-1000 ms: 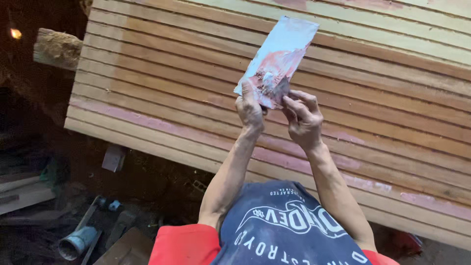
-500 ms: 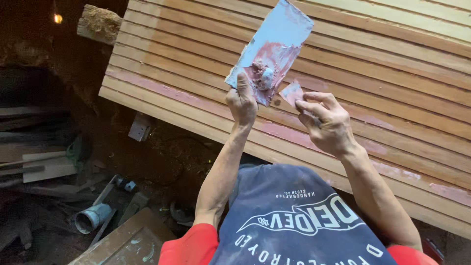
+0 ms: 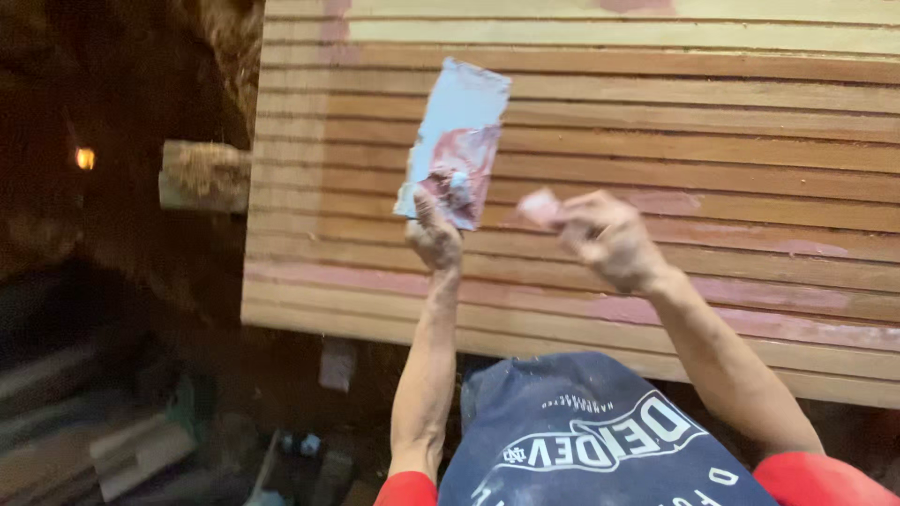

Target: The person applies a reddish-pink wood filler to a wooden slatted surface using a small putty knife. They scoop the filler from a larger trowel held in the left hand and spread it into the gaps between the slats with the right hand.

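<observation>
- A broad panel of wooden slats (image 3: 656,141) is filling most of the view, its long boards running side to side, with pink filler streaks showing along several of the lower seams.
- A rough wooden block (image 3: 204,175) is sticking out past the panel's left edge, in the dim area where a small light is glowing.
- Scrap boards (image 3: 131,450) are lying on the dark ground at the lower left, blurred.
- The person's dark printed shirt with red sleeves (image 3: 600,445) is showing at the bottom, both bare arms reaching up toward the panel.
- The left hand (image 3: 434,236) is holding up a flat pale-blue card (image 3: 457,141) smeared with pink filler, fingers clamped on its lower end with the thumb pressing on the smeared face; the card is standing nearly upright, close in front of the slats.
- The right hand (image 3: 605,239) is hovering just right of the card, blurred by motion, its fingers pinched together on a small pink-coated scraper piece (image 3: 541,206), which is pointing toward the card and is apart from it.
</observation>
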